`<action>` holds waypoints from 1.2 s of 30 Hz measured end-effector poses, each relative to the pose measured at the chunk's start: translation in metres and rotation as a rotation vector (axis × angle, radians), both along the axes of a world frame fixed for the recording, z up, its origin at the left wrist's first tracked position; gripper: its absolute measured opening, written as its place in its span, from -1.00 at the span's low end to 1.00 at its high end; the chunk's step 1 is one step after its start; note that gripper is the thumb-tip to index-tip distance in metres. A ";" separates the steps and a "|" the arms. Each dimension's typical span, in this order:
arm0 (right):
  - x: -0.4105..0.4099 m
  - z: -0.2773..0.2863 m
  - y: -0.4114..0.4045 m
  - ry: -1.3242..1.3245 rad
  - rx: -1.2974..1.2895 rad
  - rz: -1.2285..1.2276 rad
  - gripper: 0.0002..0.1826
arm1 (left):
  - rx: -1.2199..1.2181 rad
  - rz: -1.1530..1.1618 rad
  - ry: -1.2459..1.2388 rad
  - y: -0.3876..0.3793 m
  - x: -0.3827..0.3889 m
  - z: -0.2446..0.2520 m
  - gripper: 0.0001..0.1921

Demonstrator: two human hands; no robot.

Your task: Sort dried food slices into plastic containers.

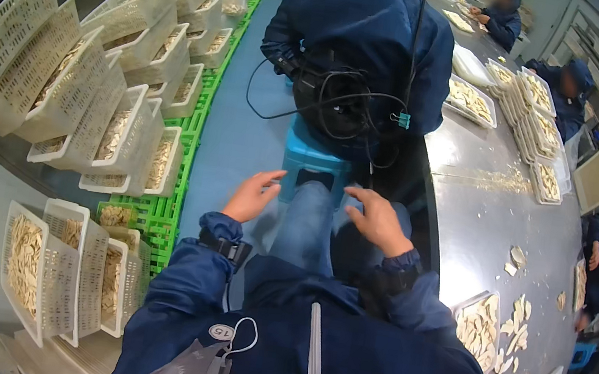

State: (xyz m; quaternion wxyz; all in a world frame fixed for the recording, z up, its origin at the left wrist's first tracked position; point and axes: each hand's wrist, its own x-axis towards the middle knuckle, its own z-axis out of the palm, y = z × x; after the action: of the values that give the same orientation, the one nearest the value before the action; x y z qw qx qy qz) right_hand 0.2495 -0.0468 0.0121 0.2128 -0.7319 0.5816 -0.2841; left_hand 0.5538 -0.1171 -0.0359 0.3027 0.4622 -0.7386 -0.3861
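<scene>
My left hand [254,195] hangs over my lap, fingers apart and bent, with nothing in it. Opposite it, my right hand [378,218] is likewise empty, its fingers spread slightly. Between the two hands are my jeans-clad knee and a blue plastic stool [315,157]. A metal table [500,232] stands to my right. On it, near my right elbow, a white tray [497,329] holds pale dried slices, and loose slices [515,326] lie beside the tray.
A co-worker in a dark blue jacket [362,29] sits close ahead, with black cables on the back. Perforated white baskets [83,93] of slices stand on green plastic pallets [191,143] at left. Stacked trays [526,127] sit on the table; several co-workers are beyond it.
</scene>
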 end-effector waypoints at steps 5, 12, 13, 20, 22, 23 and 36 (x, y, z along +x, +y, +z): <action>0.046 -0.024 -0.060 -0.228 0.042 0.183 -0.51 | -0.026 -0.015 0.033 0.012 -0.042 0.026 -0.59; 0.046 -0.047 -0.150 -0.299 -0.409 -0.081 -0.19 | 0.003 0.047 -0.041 0.032 -0.021 0.036 -0.58; 0.035 -0.043 -0.160 -0.394 -0.563 -0.092 -0.17 | 0.019 0.066 -0.076 0.031 -0.014 0.038 -0.57; -0.024 -0.015 -0.173 -0.681 -0.276 -0.219 -0.39 | -0.097 0.069 -0.129 0.001 -0.012 0.026 -0.57; -0.025 -0.020 -0.167 -0.637 -0.250 -0.172 -0.51 | -0.130 0.033 -0.127 -0.014 -0.027 0.028 -0.58; -0.028 -0.022 -0.162 -0.628 -0.255 -0.176 -0.51 | -0.164 0.003 -0.134 -0.021 -0.035 0.028 -0.58; 0.032 -0.011 -0.175 -0.400 -0.339 -0.131 -0.55 | -0.242 0.174 0.210 -0.110 -0.091 0.023 -0.60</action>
State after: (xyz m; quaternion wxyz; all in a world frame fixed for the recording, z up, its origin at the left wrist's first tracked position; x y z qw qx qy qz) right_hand 0.2818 -0.2221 0.0013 0.1791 -0.6471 0.5183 -0.5297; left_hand 0.4630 -0.2272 -0.0132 0.4640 0.4416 -0.7013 -0.3129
